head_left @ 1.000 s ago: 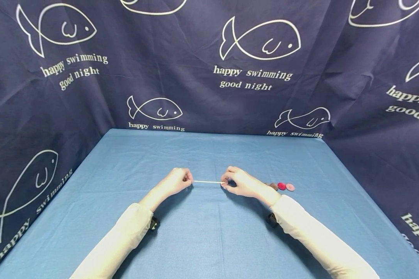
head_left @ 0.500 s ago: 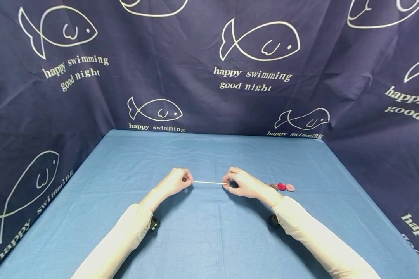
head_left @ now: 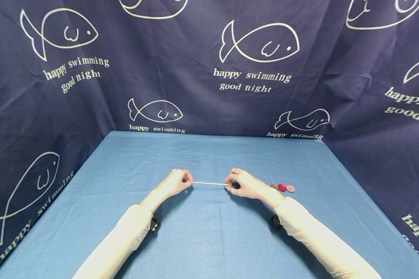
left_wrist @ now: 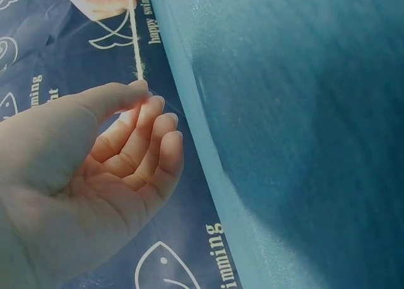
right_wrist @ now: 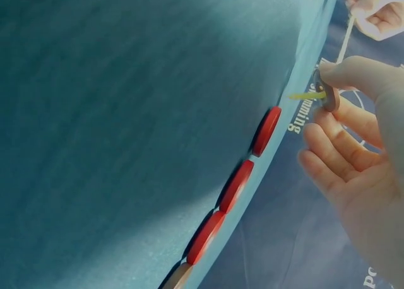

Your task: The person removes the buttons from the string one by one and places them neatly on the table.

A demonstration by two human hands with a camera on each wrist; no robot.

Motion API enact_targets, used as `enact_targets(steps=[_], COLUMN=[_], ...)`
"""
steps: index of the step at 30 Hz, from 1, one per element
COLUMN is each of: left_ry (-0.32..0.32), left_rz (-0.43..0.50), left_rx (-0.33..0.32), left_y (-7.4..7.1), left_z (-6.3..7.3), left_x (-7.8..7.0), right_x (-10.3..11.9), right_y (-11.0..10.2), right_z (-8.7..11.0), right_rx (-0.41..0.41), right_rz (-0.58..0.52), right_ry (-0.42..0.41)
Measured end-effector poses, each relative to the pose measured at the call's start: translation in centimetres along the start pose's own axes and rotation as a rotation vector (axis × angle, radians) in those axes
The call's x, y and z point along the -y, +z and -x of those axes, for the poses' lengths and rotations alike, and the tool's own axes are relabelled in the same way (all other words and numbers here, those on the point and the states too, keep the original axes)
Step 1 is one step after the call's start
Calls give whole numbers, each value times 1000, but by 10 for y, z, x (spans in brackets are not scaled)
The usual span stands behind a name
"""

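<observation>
A thin whitish string (head_left: 210,183) runs taut between the two hands above the blue tabletop. My left hand (head_left: 179,181) pinches one end between thumb and forefinger, its other fingers loosely curled, as the left wrist view shows. At the far end, my right hand (head_left: 243,183) pinches a brownish button (right_wrist: 329,93) between thumb and fingers. The string meets this button, and a stiff-looking yellowish tip (right_wrist: 305,96) sticks out on its other side. The hole is too small to make out, and fingers cover part of the button.
Buttons lie in a row near the right forearm: a red button (head_left: 281,187), a pink button (head_left: 290,188) and a brown button (head_left: 274,186) partly behind the wrist. The blue cloth (head_left: 202,240) covers the table, and a dark fish-print curtain (head_left: 202,77) hangs around it.
My right hand has shifted slightly right with the button, so a little more string shows between the hands. My left hand has stayed almost still.
</observation>
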State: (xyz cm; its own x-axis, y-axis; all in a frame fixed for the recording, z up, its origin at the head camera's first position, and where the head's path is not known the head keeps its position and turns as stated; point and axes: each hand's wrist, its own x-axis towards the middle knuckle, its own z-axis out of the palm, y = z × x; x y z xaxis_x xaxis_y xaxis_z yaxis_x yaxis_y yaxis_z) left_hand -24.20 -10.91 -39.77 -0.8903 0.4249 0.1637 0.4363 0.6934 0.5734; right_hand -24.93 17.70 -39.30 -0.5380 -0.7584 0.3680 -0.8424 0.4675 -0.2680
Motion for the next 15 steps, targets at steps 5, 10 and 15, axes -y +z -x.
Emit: enact_targets(steps=[5, 10, 15], left_ry=[3, 3, 8], left_rz=[5, 3, 10], left_rx=[10, 10, 3], left_y=[-1, -1, -2], left_z=[1, 1, 2], left_x=[-1, -2, -3], right_x=[1, 3, 2], right_y=[-2, -4, -4], right_z=[2, 3, 4], right_rx=[-11, -8, -6], right_rz=[-7, -10, -16], right_ry=[-6, 6, 22])
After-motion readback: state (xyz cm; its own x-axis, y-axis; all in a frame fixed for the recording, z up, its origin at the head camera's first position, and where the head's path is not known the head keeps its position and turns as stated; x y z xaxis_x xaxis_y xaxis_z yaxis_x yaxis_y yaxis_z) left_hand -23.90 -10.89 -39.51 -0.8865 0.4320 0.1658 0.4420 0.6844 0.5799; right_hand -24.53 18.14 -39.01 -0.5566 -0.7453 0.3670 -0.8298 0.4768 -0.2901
